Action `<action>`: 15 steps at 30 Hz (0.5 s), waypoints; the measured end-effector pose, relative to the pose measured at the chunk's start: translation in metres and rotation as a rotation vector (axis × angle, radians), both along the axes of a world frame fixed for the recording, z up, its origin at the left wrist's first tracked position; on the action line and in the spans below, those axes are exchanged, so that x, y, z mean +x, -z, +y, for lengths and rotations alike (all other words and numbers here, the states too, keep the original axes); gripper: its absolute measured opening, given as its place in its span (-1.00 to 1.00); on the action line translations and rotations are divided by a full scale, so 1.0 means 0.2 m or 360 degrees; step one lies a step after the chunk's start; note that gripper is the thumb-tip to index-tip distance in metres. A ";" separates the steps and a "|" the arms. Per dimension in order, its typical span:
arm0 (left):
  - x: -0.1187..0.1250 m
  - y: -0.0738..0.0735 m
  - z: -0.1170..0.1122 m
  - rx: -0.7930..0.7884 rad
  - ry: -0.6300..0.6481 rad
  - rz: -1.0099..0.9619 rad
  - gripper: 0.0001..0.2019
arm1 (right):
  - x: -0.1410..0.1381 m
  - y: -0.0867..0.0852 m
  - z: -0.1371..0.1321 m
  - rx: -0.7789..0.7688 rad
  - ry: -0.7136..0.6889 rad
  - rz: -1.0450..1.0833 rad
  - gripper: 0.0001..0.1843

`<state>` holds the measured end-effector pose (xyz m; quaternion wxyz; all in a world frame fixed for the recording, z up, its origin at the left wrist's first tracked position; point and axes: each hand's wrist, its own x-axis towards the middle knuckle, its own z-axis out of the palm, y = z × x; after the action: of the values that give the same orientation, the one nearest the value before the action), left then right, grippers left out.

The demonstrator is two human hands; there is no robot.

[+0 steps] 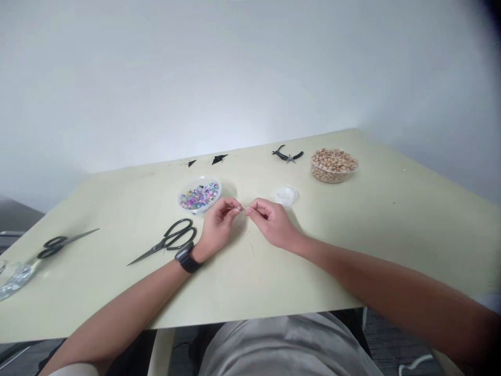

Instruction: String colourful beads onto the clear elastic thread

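My left hand (221,222), with a black watch (188,258) on its wrist, pinches a thin pale thread (242,214). Close by, the fingertips of my right hand (270,222) are pressed together on the same thread. A small bead seems to sit at the left fingertips, too tiny to be sure. Loose thread ends hang down towards the table below the hands. A clear bowl of coloured beads (199,196) stands just behind my left hand. Behind my right hand is a small white spool-like container (286,196).
Black-handled scissors (169,240) lie left of my left wrist. Smaller scissors (58,244) and a clear plastic bag (18,279) are at the far left. At the back are pliers (287,154), a tub of tan beads (334,166) and black triangular scraps (219,159) by the wall.
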<state>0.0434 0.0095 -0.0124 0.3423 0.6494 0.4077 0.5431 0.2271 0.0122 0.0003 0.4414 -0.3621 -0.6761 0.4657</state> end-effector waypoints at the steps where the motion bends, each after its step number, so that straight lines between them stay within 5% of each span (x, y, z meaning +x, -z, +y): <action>1: 0.01 -0.01 -0.02 -0.0038 0.0027 -0.0112 -0.88 | 0.00 0.00 -0.01 -0.0001 -0.0010 0.0012 -0.71; 15: 0.05 -0.06 -0.11 -0.0199 0.0099 -0.0368 -0.81 | 0.01 -0.03 -0.05 0.0121 -0.0069 -0.0008 -0.72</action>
<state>0.0540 -0.0130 -0.0008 0.4434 0.5722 0.3784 0.5769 0.2281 0.0015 0.0070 0.4430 -0.3314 -0.7021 0.4483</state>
